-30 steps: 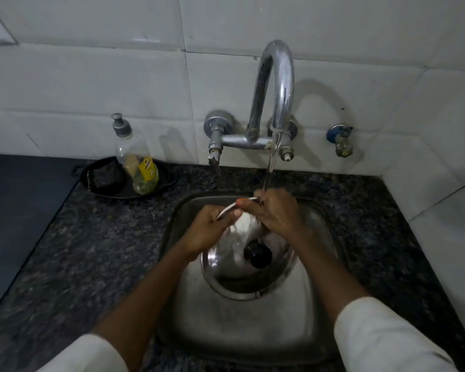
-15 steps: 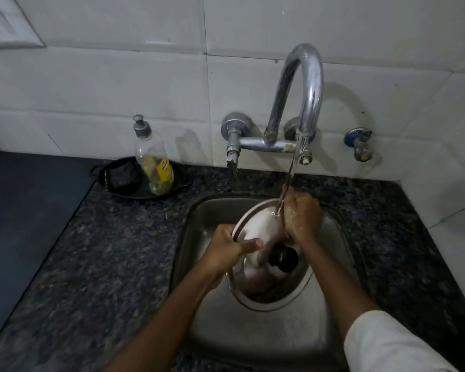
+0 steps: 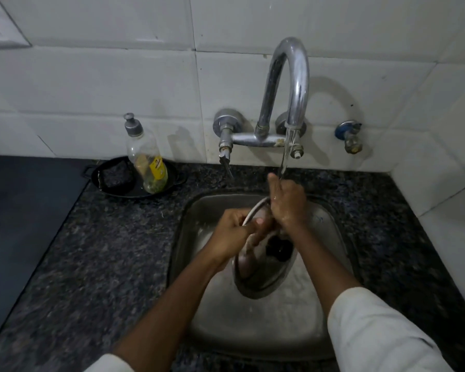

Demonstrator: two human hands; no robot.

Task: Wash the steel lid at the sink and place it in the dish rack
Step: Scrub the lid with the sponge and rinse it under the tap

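Note:
The round steel lid (image 3: 263, 275) with a black knob (image 3: 279, 248) is tilted steeply on edge inside the steel sink (image 3: 199, 291). My left hand (image 3: 232, 232) grips its upper left rim. My right hand (image 3: 286, 204) lies over the lid's top edge, fingers pointing up into the stream of water (image 3: 286, 157) running from the curved tap (image 3: 287, 87). The upper part of the lid is hidden behind both hands. No dish rack is in view.
A clear soap bottle (image 3: 145, 159) and a dark scrubber (image 3: 117, 177) sit in a black dish (image 3: 172, 181) left of the tap. Dark granite counter (image 3: 105, 251) surrounds the sink. A small blue-handled valve (image 3: 349, 135) projects from the white tiled wall.
The lid has been tipped up from nearly flat to steeply on edge. My right hand rose along its top edge into the running water; my left hand kept hold of the rim.

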